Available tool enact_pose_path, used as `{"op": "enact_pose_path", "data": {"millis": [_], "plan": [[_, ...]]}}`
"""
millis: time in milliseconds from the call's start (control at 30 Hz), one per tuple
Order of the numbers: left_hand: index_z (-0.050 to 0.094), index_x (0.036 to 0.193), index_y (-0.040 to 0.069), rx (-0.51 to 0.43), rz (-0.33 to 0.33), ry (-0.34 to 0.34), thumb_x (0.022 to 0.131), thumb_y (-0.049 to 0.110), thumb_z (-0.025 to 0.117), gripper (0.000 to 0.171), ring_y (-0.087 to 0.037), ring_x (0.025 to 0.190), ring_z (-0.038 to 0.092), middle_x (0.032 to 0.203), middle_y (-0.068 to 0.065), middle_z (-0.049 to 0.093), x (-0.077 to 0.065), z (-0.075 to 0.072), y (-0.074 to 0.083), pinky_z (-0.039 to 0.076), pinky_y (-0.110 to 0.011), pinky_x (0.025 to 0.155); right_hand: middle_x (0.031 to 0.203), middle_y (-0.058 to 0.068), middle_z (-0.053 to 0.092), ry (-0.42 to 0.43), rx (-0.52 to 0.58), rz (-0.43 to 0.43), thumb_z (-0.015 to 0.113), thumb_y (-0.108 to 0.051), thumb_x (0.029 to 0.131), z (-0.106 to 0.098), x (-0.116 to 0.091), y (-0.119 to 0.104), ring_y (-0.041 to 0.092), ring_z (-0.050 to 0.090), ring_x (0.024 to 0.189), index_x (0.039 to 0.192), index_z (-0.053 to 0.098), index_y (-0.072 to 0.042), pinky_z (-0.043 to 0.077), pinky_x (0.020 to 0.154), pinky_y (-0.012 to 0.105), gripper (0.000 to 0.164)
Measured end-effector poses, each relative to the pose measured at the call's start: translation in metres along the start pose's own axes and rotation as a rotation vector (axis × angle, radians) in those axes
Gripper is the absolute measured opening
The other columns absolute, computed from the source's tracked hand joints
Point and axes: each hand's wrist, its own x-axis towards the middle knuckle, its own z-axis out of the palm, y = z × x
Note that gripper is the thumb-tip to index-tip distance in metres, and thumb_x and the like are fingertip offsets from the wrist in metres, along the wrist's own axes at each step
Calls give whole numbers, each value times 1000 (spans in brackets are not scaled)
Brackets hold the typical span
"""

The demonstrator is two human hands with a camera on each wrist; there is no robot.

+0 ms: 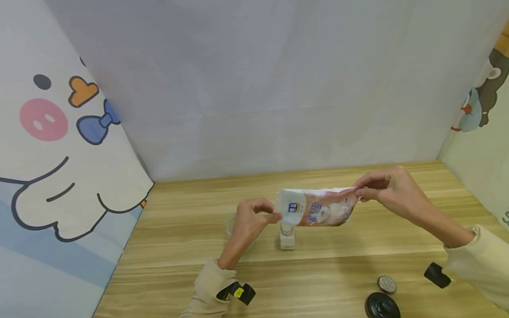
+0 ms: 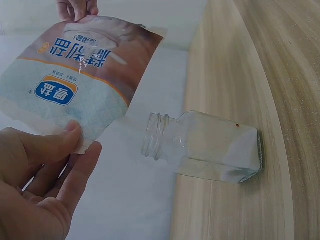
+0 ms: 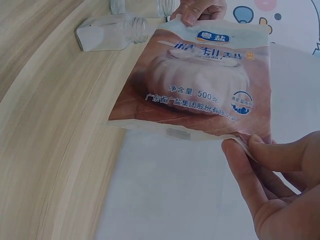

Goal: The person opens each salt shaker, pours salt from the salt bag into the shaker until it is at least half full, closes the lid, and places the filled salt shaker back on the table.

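Both hands hold a printed bag of salt (image 1: 324, 208) stretched sideways above the table. At the pale blue end, my left hand (image 1: 249, 221) pinches a corner between thumb and fingers. My right hand (image 1: 397, 192) pinches a corner of the brown end, which is raised a little higher. Close below the pale end stands a small square glass bottle (image 1: 287, 239), upright and without a cap. White grains lie in its lower part, seen in the left wrist view through the bottle's wall (image 2: 215, 145).
A round glass jar (image 1: 229, 224) stands behind my left hand, mostly hidden by it. Toward the front right of the wooden table (image 1: 179, 265) lie a perforated metal shaker top (image 1: 387, 285) and a black lid (image 1: 382, 305). Cloth backdrops (image 1: 278, 110) rise behind and at both sides.
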Motion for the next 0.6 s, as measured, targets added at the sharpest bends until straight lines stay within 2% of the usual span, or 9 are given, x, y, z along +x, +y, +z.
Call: {"op": "enact_pose_path", "data": {"millis": [133, 200, 367, 600], "plan": [[70, 76, -4, -6, -13, 6, 72, -2, 78, 9, -26, 81, 66, 83, -15, 70, 7, 3, -19, 52, -26, 69, 88, 14, 70, 3, -1, -6, 67, 3, 84, 0, 0, 0, 14, 67, 67, 91, 72, 1, 56, 58, 26, 9], [71, 75, -1, -6, -11, 11, 72, 0, 79, 9, -22, 79, 66, 83, -12, 70, 8, 3, -23, 53, -27, 70, 88, 14, 70, 4, -4, -10, 67, 3, 84, 0, 0, 0, 14, 67, 67, 91, 72, 1, 56, 57, 26, 9], [71, 74, 3, 0, -1, 15, 71, 3, 81, 10, -15, 76, 66, 80, -6, 70, 8, 3, -26, 54, -26, 69, 87, 14, 70, 5, -10, -5, 67, 3, 84, 0, 0, 0, 15, 67, 66, 91, 72, 1, 56, 57, 26, 9], [71, 73, 3, -3, 1, 16, 71, 3, 81, 10, -15, 76, 66, 79, -6, 70, 8, 3, -25, 54, -27, 68, 88, 14, 70, 4, 3, -11, 67, 3, 84, 0, 0, 1, 13, 66, 66, 92, 72, 1, 56, 58, 26, 9]]}}
